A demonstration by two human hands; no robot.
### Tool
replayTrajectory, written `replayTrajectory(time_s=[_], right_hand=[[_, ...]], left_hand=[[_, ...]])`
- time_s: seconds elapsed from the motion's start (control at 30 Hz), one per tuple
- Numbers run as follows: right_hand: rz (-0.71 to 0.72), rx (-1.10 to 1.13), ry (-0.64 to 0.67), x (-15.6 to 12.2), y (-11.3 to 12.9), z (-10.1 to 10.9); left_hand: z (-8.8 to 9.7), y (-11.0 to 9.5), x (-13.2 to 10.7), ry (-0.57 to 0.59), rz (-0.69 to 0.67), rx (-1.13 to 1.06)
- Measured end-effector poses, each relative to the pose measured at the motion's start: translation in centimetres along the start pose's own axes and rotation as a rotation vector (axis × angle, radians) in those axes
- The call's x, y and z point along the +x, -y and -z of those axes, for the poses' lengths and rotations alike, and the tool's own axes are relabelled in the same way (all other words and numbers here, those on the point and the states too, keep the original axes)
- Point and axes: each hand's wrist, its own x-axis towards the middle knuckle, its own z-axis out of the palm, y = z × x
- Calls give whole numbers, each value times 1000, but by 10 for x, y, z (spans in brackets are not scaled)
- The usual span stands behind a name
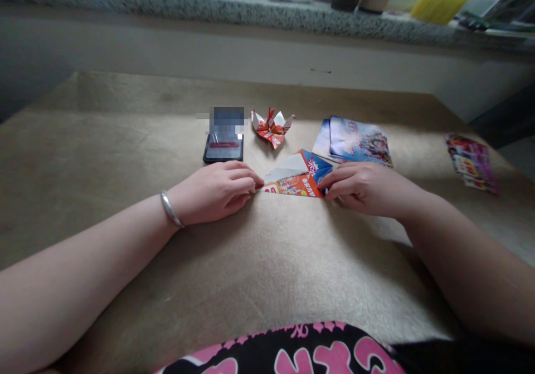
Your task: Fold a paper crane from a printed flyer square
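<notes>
A folded sheet of printed paper (298,184), orange, blue and white, lies on the table between my hands. Its left point is under the fingertips of my left hand (223,190), whose fingers are pressed together. At the right corner, my right hand (368,187) pinches the paper between thumb and fingers. A silver bangle (170,209) circles my left wrist. Just beyond the sheet stands a folded red and white paper figure (272,129) with several pointed tips. The undersides of both hands are hidden.
A phone (224,140) lies behind my left hand. Several blue printed sheets (359,140) are stacked behind my right hand. Pink printed papers (472,162) rest at the table's far right. Beyond the table (125,112), a stone sill (125,0) holds bottles and a yellow item (438,6).
</notes>
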Motion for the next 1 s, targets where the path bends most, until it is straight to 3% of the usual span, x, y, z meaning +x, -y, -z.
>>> replayTrajectory(time_s=[0.33,0.47,0.63,1.0], right_hand=[[-63,42,-54,-1,0,-5],[-122,-69,-80,3,11,-7],[-109,-147,-74,5,18,-9],[-39,-76,-44,-1,7,-4]], left_hand=[[-2,2,-1,-30,36,-113],[-1,3,-1,-25,29,-109],[0,3,0,-33,18,-134],[-1,6,0,-29,7,-185]])
